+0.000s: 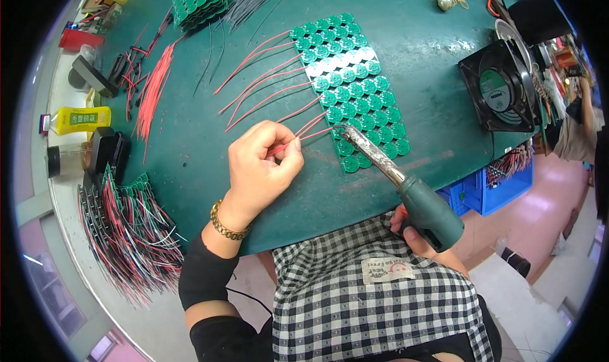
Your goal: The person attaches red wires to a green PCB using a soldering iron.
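Note:
My left hand [263, 165] is closed in a pinch on thin red wires [312, 133]; the end of one reaches the left edge of a panel of round green circuit boards [361, 102]. Several more red wires trail off that same edge farther up. In my right hand [415, 236] is a green-handled soldering gun [433, 215], which partly hides the hand. Its metal barrel points up and left, with the tip at the panel's left edge beside the wire end. Whether the tip touches the solder spot is too small to tell.
A black fan [498, 89] stands at the right, above a blue bin [507, 181]. Loose red wires [155, 89] lie at left, near a yellow bottle [82, 119] and a heap of wired boards [130, 235]. Stacked green boards [200, 3] and grey wires [257, 0] sit at the back.

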Tool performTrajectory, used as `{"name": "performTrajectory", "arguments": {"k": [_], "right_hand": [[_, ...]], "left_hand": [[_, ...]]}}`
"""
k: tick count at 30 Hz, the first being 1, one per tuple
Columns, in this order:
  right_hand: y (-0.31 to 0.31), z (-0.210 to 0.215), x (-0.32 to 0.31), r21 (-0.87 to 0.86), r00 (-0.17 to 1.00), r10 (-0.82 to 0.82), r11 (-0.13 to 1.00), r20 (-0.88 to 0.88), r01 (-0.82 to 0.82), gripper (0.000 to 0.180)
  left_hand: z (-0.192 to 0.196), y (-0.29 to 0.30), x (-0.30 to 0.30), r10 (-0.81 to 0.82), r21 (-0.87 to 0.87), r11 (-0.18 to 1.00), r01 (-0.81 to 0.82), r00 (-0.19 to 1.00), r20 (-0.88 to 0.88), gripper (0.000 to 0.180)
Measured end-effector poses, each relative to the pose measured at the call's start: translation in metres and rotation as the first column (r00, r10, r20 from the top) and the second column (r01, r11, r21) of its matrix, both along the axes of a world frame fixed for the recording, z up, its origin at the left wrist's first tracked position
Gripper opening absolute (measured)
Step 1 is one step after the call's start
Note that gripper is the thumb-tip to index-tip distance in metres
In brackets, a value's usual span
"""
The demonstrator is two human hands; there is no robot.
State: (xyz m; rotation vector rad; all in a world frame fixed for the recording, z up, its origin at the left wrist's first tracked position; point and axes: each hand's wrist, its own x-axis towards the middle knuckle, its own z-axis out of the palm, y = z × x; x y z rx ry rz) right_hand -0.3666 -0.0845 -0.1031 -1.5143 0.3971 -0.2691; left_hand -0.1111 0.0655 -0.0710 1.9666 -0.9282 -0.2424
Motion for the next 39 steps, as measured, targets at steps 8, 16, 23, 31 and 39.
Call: {"name": "performTrajectory", "arguments": {"k": [8, 16, 23, 31, 39], "right_hand": [[0.005, -0.004, -0.002, 0.019, 1.0, -0.027, 0.999, 0.016, 0.026, 0.02], [0.001, 0.015, -0.005, 0.07, 0.997, -0.075, 0.995, 0.01, 0.075, 0.019], [-0.002, 0.011, -0.011, 0.219, 0.995, -0.025, 0.976, 0.096, 0.004, 0.03], [0.0, 0.008, -0.02, 0.239, 0.997, -0.074, 0.969, 0.033, 0.064, 0.034], [-0.003, 0.02, -0.026, 0.256, 0.996, 0.014, 0.967, -0.083, 0.007, 0.052]], "left_hand": [[-0.004, 0.0, 0.0, 0.004, 0.003, 1.0, -0.004, 0.997, 0.078, 0.013], [-0.001, 0.0, -0.001, 0.011, 0.034, 0.999, -0.011, 1.0, 0.021, 0.011], [0.002, 0.0, -0.001, 0.006, 0.041, 0.999, -0.007, 1.0, 0.013, 0.01], [0.001, 0.002, 0.0, -0.019, 0.008, 1.0, 0.019, 0.992, 0.127, 0.006], [0.014, 0.004, -0.015, -0.112, -0.028, 0.993, 0.113, 0.993, 0.029, 0.005]]}}
